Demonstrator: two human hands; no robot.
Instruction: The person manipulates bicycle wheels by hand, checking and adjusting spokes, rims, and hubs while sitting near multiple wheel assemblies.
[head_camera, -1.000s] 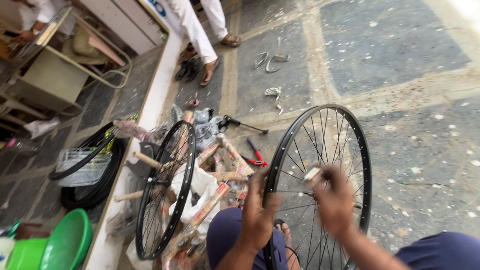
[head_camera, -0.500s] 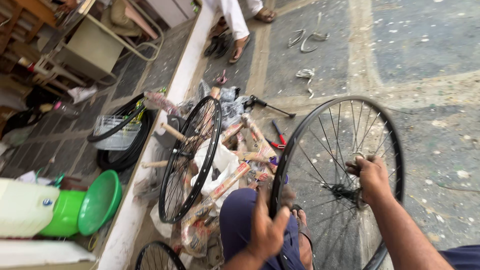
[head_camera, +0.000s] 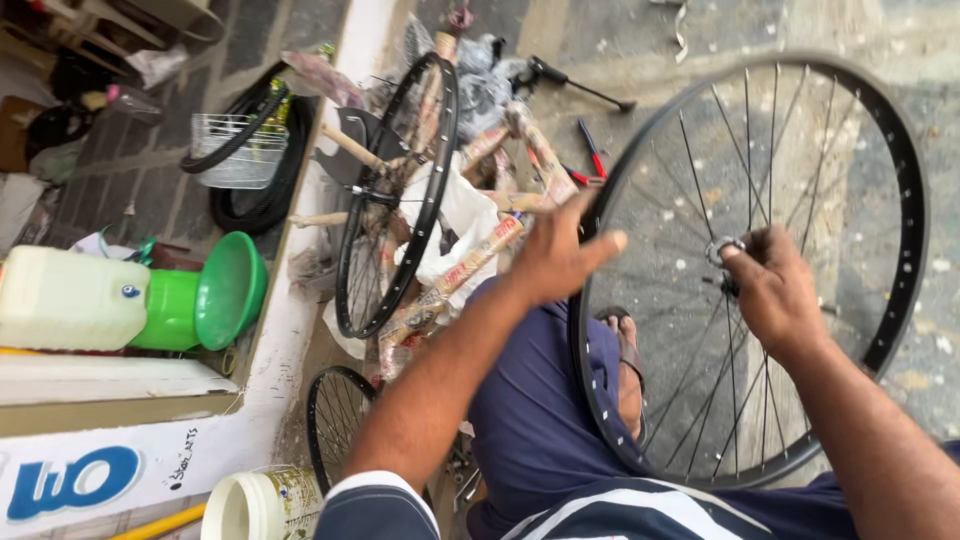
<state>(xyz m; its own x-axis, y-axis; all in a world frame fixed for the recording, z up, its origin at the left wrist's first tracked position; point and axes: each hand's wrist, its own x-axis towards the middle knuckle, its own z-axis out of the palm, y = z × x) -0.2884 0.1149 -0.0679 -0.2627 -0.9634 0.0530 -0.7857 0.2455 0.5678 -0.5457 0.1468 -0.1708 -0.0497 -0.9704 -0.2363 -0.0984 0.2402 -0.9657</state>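
Note:
A large black spoked bicycle wheel (head_camera: 905, 210) stands upright in front of me, its lower rim by my knee. My right hand (head_camera: 768, 290) pinches the silver hub (head_camera: 722, 250) at the wheel's centre. My left hand (head_camera: 555, 255) rests against the wheel's left rim with its fingers spread, holding nothing. A second black wheel (head_camera: 400, 200) leans on a paper-wrapped bicycle frame (head_camera: 470, 265) to the left. My sandalled foot (head_camera: 628, 365) shows through the spokes.
A third small wheel (head_camera: 335, 415) lies low beside a white kerb (head_camera: 300, 300). A green funnel (head_camera: 215, 295) and white jug (head_camera: 70, 298) sit left. Black tyres and a wire basket (head_camera: 235, 150) lie behind. Red-handled tools (head_camera: 590, 150) rest on the pavement.
The view has dropped closer to the wheel. My right hand moved from the rim to the hub, and my left hand rose from the lower rim to the left rim, fingers spread.

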